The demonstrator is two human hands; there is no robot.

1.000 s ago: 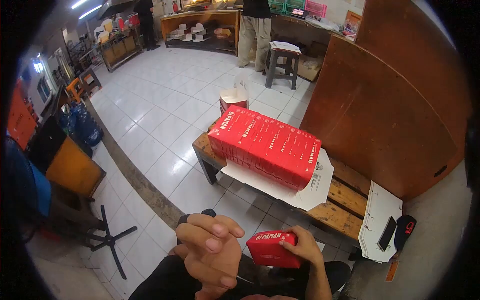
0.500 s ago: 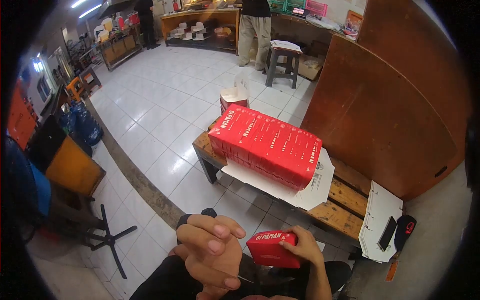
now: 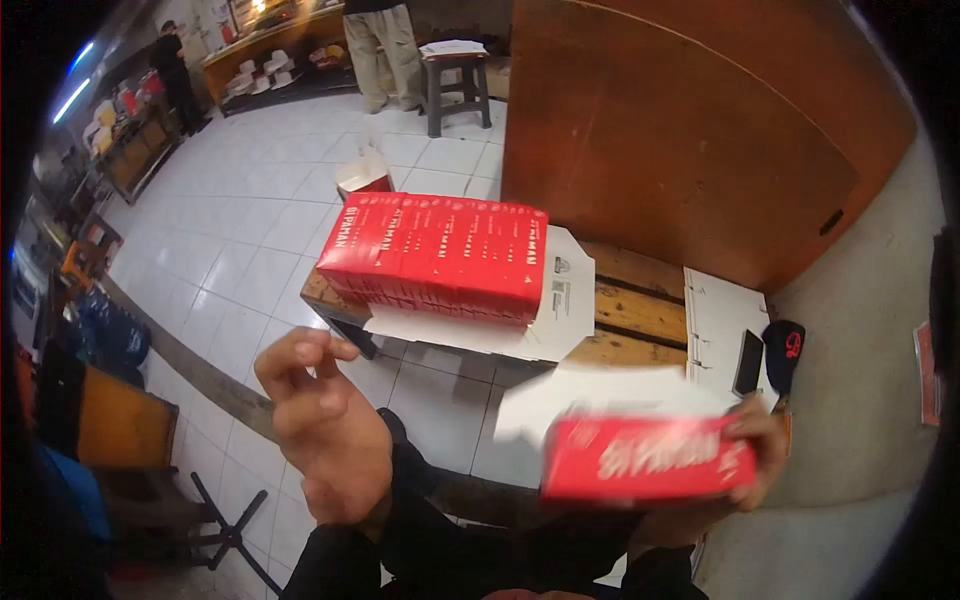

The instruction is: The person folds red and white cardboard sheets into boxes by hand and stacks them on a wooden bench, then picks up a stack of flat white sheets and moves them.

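My right hand [image 3: 762,446] grips the right end of a red box [image 3: 645,458] with white lettering, blurred by motion at the lower right. A white flap [image 3: 590,392] spreads out behind the box. To the left, my left hand [image 3: 330,430] is raised with its fingers curled loosely and apart, holding nothing. Beyond both hands, a long row of red folded boxes [image 3: 435,255] rests on a white cardboard sheet [image 3: 568,300] on the wooden bench [image 3: 640,312].
White flat cardboard [image 3: 712,320] lies at the bench's right end, with a phone [image 3: 747,362] and a dark cap [image 3: 783,350]. A brown wooden panel [image 3: 680,130] leans behind. A stool [image 3: 456,90] and two people stand farther back.
The view has turned right. My right hand has moved right with the red box, and a white flap now shows behind it. My left hand has moved left, away from the box.
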